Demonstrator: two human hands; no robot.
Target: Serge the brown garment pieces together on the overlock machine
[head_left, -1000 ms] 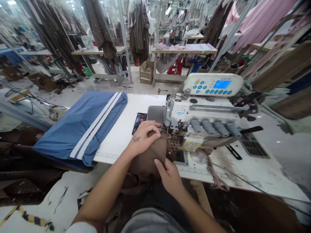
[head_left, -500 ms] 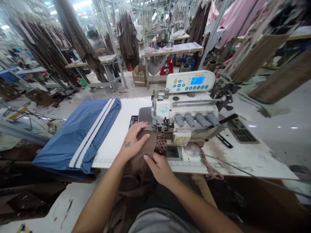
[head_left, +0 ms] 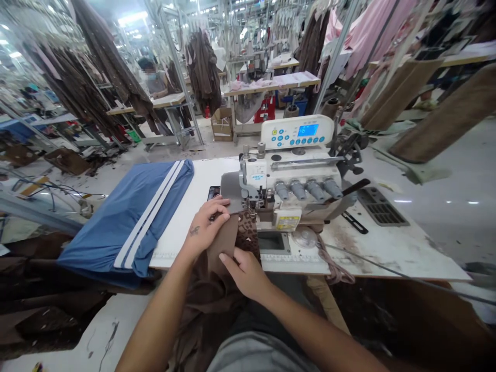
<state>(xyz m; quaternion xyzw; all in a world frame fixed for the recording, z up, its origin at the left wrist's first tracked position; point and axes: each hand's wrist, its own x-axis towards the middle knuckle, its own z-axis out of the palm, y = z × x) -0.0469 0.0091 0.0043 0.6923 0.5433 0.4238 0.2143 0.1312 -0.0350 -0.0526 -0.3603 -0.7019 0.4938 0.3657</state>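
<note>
Brown fabric (head_left: 223, 248) hangs from the front of the sewing machine (head_left: 294, 173) down over the person's lap. A dark patterned layer (head_left: 248, 232) shows beside it, by the presser foot. My left hand (head_left: 207, 225) pinches the upper left part of the brown fabric, thumb on top, left of the needle area. Lower down, my right hand (head_left: 246, 271) grips the fabric's near edge between thumb and fingers. A phone (head_left: 214, 192) lies partly hidden behind my left hand.
Blue fabric with white stripes (head_left: 132, 217) covers the left of the white table (head_left: 178, 217). A cord bundle (head_left: 335, 263) hangs at the front edge, right of my hands. Beyond the table sit a cardboard box (head_left: 222, 124) and a person (head_left: 155, 80).
Both hands have shifted slightly left with the brown fabric. Its edge is drawn away from the needle area, and more of the patterned layer shows.
</note>
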